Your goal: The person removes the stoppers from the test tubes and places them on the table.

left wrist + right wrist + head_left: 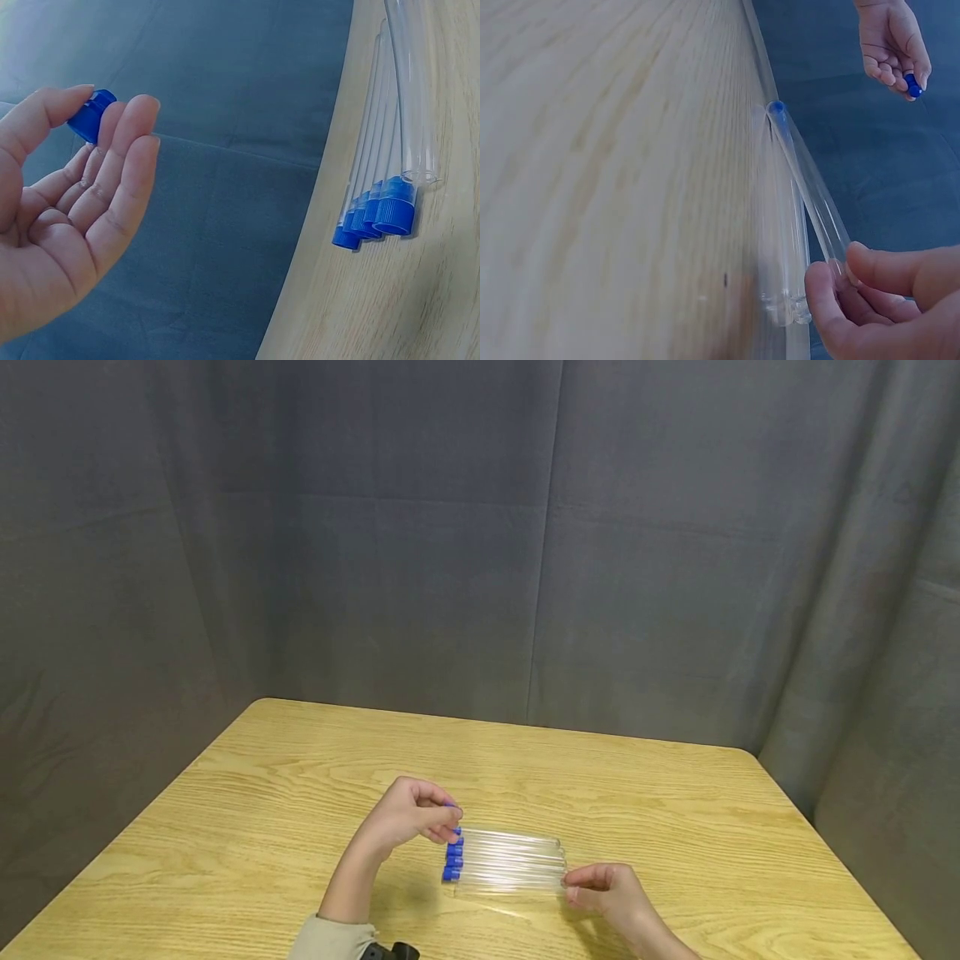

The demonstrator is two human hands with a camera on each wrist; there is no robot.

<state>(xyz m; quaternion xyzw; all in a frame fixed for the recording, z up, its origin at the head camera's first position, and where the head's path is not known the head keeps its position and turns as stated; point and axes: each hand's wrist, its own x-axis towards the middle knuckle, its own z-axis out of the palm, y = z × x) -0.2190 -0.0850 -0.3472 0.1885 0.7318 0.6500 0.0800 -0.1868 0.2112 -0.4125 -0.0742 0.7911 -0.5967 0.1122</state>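
My left hand [412, 814] pinches a small blue screw cap [88, 118] between thumb and fingertips, above the table and apart from any tube. With thumb and fingers, my right hand [611, 893] grips the closed end of a clear test tube [817, 199]. That tube has no cap; its open rim shows near the blue caps in the left wrist view. Beside it, several capped test tubes [510, 852] lie side by side on the table, their blue caps [394, 214] toward the left and rounded ends toward the right.
The wood-grain table [300, 777] has rounded far corners. Grey curtains [420, 568] hang behind it and along both sides. A black device [390, 952] sits at the left wrist near the sleeve [333, 939].
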